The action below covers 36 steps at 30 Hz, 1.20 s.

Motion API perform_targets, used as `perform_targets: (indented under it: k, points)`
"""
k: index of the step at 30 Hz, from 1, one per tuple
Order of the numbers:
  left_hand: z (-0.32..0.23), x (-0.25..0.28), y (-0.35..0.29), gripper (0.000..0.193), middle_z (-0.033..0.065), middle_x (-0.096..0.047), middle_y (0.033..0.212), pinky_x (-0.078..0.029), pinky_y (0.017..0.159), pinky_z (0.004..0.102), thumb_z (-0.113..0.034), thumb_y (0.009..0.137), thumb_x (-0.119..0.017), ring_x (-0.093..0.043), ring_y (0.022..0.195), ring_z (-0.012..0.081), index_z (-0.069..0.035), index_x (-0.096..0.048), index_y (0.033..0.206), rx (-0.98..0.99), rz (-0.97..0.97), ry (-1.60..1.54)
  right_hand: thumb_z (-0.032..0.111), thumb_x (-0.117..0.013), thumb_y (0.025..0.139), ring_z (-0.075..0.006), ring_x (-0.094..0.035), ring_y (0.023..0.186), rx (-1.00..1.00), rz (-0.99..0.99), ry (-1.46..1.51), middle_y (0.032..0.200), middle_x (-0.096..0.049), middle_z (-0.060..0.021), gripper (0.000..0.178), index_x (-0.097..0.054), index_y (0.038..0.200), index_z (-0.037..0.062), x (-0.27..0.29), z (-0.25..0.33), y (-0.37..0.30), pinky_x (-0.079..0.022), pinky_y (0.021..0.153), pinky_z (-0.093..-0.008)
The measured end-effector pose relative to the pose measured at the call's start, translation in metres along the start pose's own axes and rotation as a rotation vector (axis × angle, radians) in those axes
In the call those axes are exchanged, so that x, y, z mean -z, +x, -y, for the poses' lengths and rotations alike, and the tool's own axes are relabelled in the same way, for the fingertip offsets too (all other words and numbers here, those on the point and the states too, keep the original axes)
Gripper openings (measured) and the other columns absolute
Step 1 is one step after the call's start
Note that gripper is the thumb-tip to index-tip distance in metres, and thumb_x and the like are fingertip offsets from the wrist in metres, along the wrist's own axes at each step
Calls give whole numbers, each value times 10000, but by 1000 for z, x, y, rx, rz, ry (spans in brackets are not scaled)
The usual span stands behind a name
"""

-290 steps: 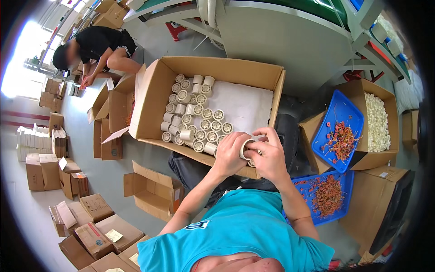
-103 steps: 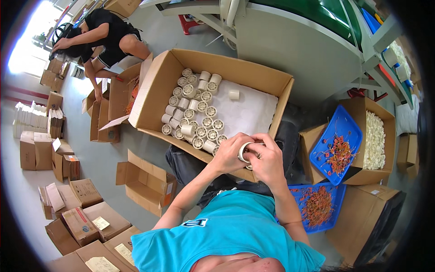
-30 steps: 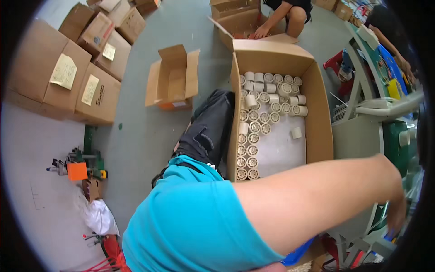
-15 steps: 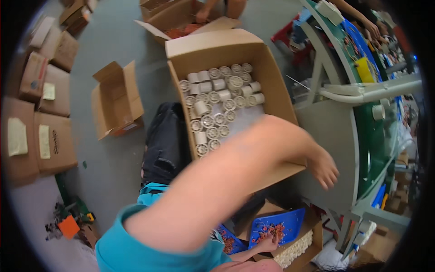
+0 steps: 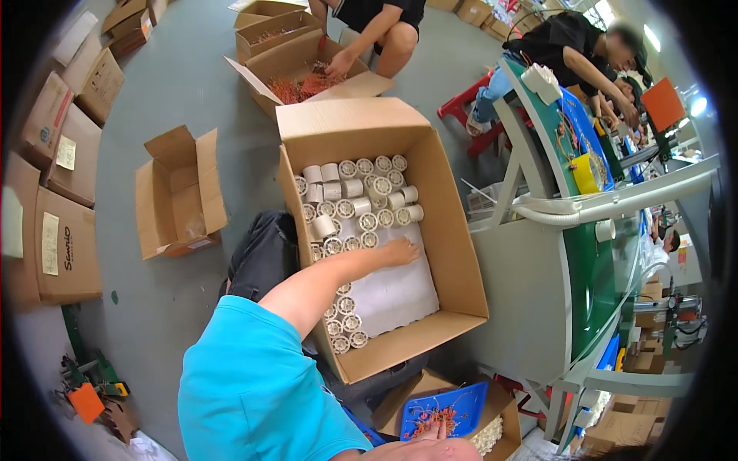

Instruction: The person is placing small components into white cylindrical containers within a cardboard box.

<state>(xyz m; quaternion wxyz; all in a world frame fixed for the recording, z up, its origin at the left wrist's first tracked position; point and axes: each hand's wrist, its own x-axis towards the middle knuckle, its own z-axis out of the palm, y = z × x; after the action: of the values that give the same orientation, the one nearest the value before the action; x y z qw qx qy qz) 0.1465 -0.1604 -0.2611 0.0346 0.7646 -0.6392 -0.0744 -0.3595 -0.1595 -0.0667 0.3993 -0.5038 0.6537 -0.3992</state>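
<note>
My left hand (image 5: 398, 252) reaches into a large cardboard box (image 5: 463, 253), its fingers curled down over the bare white sheet (image 5: 396, 296) on the bottom. Right beside it stand short white plastic cylinders (image 5: 346, 209) with spoked ends, some upright, some on their sides. They fill the far and left parts of the box. Whatever the left fingers hold is hidden beneath the hand. Low in view, my right hand (image 5: 435, 432) has its fingertips together among red wired pieces (image 5: 438, 415) in a blue tray (image 5: 470, 403); I cannot make out what is between them.
An open carton (image 5: 181, 203) stands on the floor at left, beyond it stacked boxes (image 5: 69, 246). Ahead, another person's hand (image 5: 338, 65) is in a box of red wires (image 5: 296, 86). A green-topped workbench (image 5: 588, 284) runs along the right. White pieces (image 5: 488, 436) lie near the tray.
My left hand has swung from beyond the large box's right side into the box, and its fingers are now curled. The view has shifted upward. My right hand remains at the tray.
</note>
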Motion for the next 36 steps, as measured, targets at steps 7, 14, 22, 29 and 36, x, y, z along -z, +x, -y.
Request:
perform_targets:
  k: [7, 14, 22, 29, 36]
  points:
    - [-43, 76, -34, 693, 172, -564, 1247, -492, 930, 404, -206, 799, -756, -617, 1044, 321, -48, -422, 1385, 60, -281, -1101, 46, -575, 969, -162, -624, 766, 27, 128, -63, 925, -659, -95, 322, -572, 1283, -23, -45, 38, -56, -535, 664, -272]
    - [-104, 201, -163, 592, 77, -662, 1035, -485, 924, 369, -254, 731, -828, -635, 991, 187, -33, -530, 1192, -130, 74, -1642, -30, -615, 898, -177, -665, 728, 135, 540, 189, 955, -684, -156, 235, -656, 1111, -122, -130, 85, -117, -559, 632, -275]
    - [-136, 196, -243, 486, 102, -662, 1075, -463, 946, 376, -282, 671, -848, -607, 1099, 232, -55, -600, 1022, -277, -307, -1025, -77, -629, 873, -208, -703, 806, 9, 1010, 235, 974, -670, -155, 174, -691, 1028, -128, -140, 103, -136, -593, 712, -289]
    - [-136, 207, -240, 427, 62, -702, 920, -529, 803, 313, -173, 696, -845, -666, 865, 154, -35, -595, 1012, -91, 232, -1399, -60, -707, 782, -156, -678, 722, 339, 705, 24, 909, -680, -119, 188, -727, 968, -71, -146, 91, -130, -555, 653, -262]
    - [-133, 212, -244, 526, 150, -656, 1061, -506, 897, 362, -203, 693, -873, -643, 1021, 230, -43, -568, 1090, -207, -364, -997, -74, -672, 816, -150, -669, 712, 458, 504, -50, 909, -657, -111, 155, -709, 966, -89, -143, 66, -123, -552, 639, -259]
